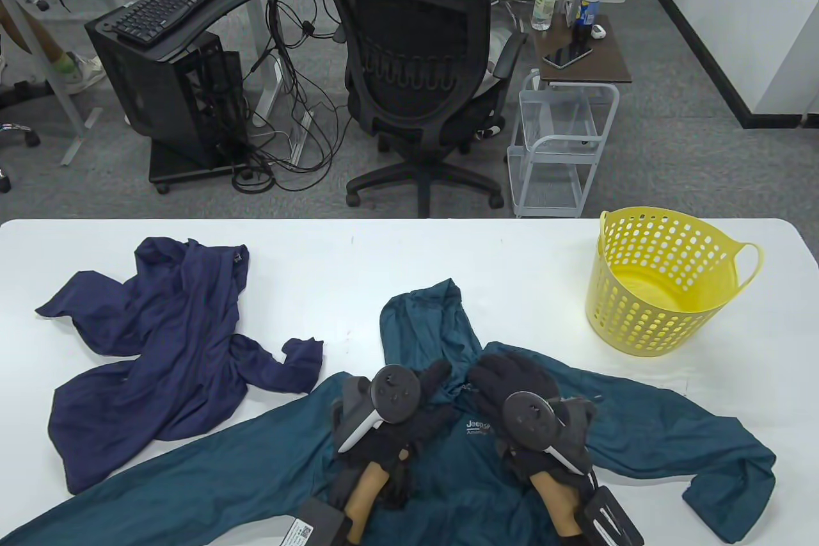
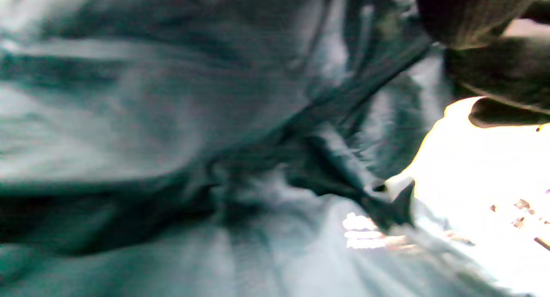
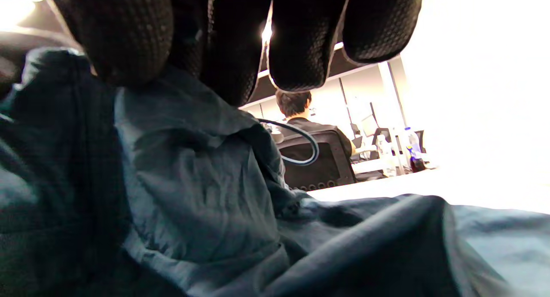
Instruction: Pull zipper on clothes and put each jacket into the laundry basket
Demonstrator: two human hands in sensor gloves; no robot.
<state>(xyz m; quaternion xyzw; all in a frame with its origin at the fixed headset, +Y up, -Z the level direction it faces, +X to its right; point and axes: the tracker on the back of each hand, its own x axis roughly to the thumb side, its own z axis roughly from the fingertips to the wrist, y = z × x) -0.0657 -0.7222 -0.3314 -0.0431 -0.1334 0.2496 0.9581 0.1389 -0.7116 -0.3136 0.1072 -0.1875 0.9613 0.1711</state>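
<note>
- Teal jacket (image 1: 640, 424) lies spread on the table (image 1: 448, 251) at the near edge, hood pointing away, sleeves out to both sides.
- Both hands are on its chest near the collar, close together over the front seam.
- Left hand (image 1: 409, 405): fingers reach toward the collar and rest on the fabric; whether they pinch a zipper pull cannot be told, the tracker hides them and the left wrist view is blurred teal cloth.
- Right hand (image 1: 512, 389): fingers look fairly straight and spread, lying on the cloth by the collar; the right wrist view shows fingertips (image 3: 300, 39) hanging just over the fabric with nothing clearly gripped.
- Zipper itself is not visible in any view, so its state cannot be told.
- Navy jacket (image 1: 173, 341) lies crumpled on the table's left, well apart from the hands, untouched.
- Basket (image 1: 665, 280) stands upright at the table's right, yellow, nothing in it.
- Progress: early. No jacket is in the basket; the teal one seems to be at the zipping step.
- Left to do, as judged: finish the teal zipper, put it in the basket, then zip and bin the navy one.
</note>
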